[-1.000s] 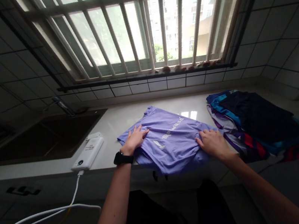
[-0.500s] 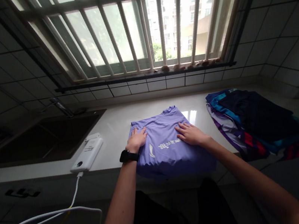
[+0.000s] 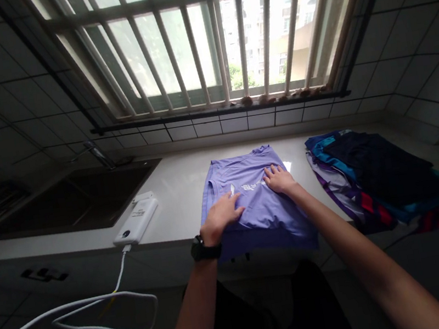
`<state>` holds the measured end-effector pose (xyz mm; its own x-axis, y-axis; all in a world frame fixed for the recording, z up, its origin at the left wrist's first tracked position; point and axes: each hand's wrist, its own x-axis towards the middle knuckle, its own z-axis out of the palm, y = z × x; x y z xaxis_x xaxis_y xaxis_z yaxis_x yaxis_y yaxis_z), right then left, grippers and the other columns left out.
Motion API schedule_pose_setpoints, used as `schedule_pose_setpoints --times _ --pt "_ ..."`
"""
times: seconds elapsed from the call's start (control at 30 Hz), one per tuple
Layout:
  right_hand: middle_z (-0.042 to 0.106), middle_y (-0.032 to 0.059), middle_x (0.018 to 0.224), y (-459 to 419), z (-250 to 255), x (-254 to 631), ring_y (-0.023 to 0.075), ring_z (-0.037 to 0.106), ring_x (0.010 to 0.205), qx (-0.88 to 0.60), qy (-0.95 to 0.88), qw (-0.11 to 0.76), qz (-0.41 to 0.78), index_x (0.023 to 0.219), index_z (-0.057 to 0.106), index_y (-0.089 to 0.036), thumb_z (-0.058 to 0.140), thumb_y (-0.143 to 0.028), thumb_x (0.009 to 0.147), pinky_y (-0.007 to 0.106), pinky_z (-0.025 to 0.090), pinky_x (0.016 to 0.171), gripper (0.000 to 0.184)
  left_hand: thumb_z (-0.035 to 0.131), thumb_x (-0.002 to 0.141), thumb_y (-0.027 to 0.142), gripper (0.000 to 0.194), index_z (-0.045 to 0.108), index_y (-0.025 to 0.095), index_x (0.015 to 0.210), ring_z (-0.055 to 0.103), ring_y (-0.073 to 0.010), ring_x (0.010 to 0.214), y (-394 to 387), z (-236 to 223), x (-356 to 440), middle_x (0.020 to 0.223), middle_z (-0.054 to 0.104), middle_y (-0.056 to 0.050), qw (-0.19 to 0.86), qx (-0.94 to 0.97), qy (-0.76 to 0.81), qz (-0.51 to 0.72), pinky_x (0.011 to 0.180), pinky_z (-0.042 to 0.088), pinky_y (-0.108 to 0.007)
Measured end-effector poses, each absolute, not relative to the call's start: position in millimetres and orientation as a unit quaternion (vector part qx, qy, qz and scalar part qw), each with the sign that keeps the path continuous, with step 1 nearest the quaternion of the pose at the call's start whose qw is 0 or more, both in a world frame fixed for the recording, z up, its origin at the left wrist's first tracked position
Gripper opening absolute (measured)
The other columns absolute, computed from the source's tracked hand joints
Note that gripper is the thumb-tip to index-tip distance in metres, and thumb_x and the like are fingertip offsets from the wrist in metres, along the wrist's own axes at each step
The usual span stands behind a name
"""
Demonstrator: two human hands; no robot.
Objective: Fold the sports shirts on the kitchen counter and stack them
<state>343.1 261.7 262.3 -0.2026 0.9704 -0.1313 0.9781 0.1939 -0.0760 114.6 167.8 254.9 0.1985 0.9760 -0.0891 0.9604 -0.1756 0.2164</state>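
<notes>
Okay, from here both hands lie open and flat: left hand (image 3: 220,219) and right hand (image 3: 279,179) pressing the lavender T-shirt (image 3: 278,222), center of the frame.

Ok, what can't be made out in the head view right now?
Head view:
Print on the purple T-shirt: too small to read, partly under the left hand.
Lower garments in the clothes pile: hidden by the dark top one.
Power bank label: too small.
Sink bottom: lost in shadow.
</notes>
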Motion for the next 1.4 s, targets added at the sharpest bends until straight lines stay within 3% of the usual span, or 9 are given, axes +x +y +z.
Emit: schedule_pose_setpoints --times 0.13,0.33,0.47,0.57,0.7,0.87,1.0,1.17,1.4 --pt "0.026 0.0184 0.172 242.8 269.0 359.9 0.0334 0.026 0.159 0.573 0.814 -0.011 -0.090 0.161 0.040 -0.015 0.043 -0.036 0.106 0.052 0.030 0.125 0.060 0.046 0.104 0.040 0.050 0.053 0.026 0.152 0.031 -0.0327 0.157 140.5 236.6 110.1 0.168 0.039 -0.010 0.098 0.770 0.628 0.064 0.128 0.029 -0.052" --pt "0.045 0.0108 0.165 149.3 265.1 417.9 0.0277 0.043 0.151 0.378 0.898 -0.145 -0.174 0.152 0.053 -0.026 0.063 -0.042 0.096 0.042 0.038 0.123 0.059 0.052 0.100 0.044 0.045 0.065 0.026 0.139 0.051 -0.0256 0.146 97.6 235.0 63.4 0.159 0.053 -0.008 0.124 0.806 0.551 0.176 0.123 0.040 -0.041" --pt "0.038 0.0091 0.169 101.7 230.9 447.0 0.0304 0.033 0.157 0.376 0.912 -0.087 -0.143 0.160 0.042 -0.032 0.069 -0.016 0.083 0.051 0.031 0.126 0.083 0.075 0.083 0.031 0.082 0.044 0.027 0.159 0.039 -0.0305 0.154 70.0 216.2 35.6 0.165 0.045 -0.010 0.067 0.870 0.470 0.134 0.125 0.038 -0.048" --pt "0.038 0.0081 0.169 94.9 197.0 448.5 0.0263 0.030 0.158 0.389 0.914 -0.117 -0.006 0.163 0.035 -0.032 0.050 0.005 0.082 0.053 0.028 0.125 0.091 0.057 0.089 0.009 0.076 0.041 0.028 0.160 0.044 -0.0258 0.151 69.5 194.9 29.8 0.161 0.051 -0.008 -0.045 0.874 0.459 0.154 0.122 0.041 -0.045" --pt "0.053 0.0107 0.158 98.8 177.9 438.9 0.0263 0.044 0.150 0.350 0.910 -0.192 0.112 0.156 0.048 -0.026 0.047 0.004 0.089 0.048 0.034 0.121 0.074 0.044 0.092 0.000 0.063 0.054 0.023 0.150 0.059 -0.0224 0.134 74.6 184.9 32.7 0.142 0.067 -0.009 -0.143 0.861 0.440 0.213 0.113 0.048 -0.039" --pt "0.073 0.0119 0.125 95.0 197.9 429.4 0.0266 0.065 0.123 0.340 0.898 -0.268 0.082 0.140 0.063 -0.021 0.050 -0.007 0.094 0.047 0.040 0.114 0.049 0.048 0.094 0.003 0.045 0.064 0.021 0.132 0.068 -0.0215 0.112 66.0 201.7 37.5 0.115 0.075 -0.008 -0.149 0.848 0.433 0.267 0.102 0.054 -0.036" --pt "0.077 0.0074 0.102 96.4 218.6 427.3 0.0226 0.072 0.094 0.370 0.877 -0.305 0.001 0.126 0.068 -0.020 0.045 -0.008 0.095 0.043 0.045 0.104 0.040 0.053 0.089 0.005 0.053 0.058 0.019 0.139 0.065 -0.0237 0.122 61.2 210.0 35.9 0.125 0.071 -0.010 -0.124 0.854 0.439 0.249 0.113 0.050 -0.042" --pt "0.079 0.0062 0.096 102.7 232.7 424.5 0.0233 0.073 0.089 0.409 0.846 -0.339 -0.048 0.105 0.072 -0.021 0.045 -0.012 0.096 0.038 0.048 0.091 0.030 0.052 0.088 0.001 0.073 0.043 0.024 0.156 0.055 -0.0254 0.140 63.1 194.6 29.0 0.145 0.061 -0.009 -0.181 0.866 0.430 0.179 0.121 0.043 -0.046" --pt "0.076 0.0039 0.082 101.0 245.2 413.2 0.0237 0.070 0.079 0.434 0.809 -0.385 -0.096 0.093 0.071 -0.023 0.046 -0.015 0.093 0.034 0.052 0.080 0.027 0.046 0.099 0.007 0.052 0.054 0.022 0.148 0.057 -0.0243 0.139 69.9 170.3 40.4 0.138 0.068 -0.012 -0.249 0.845 0.412 0.235 0.122 0.040 -0.045"
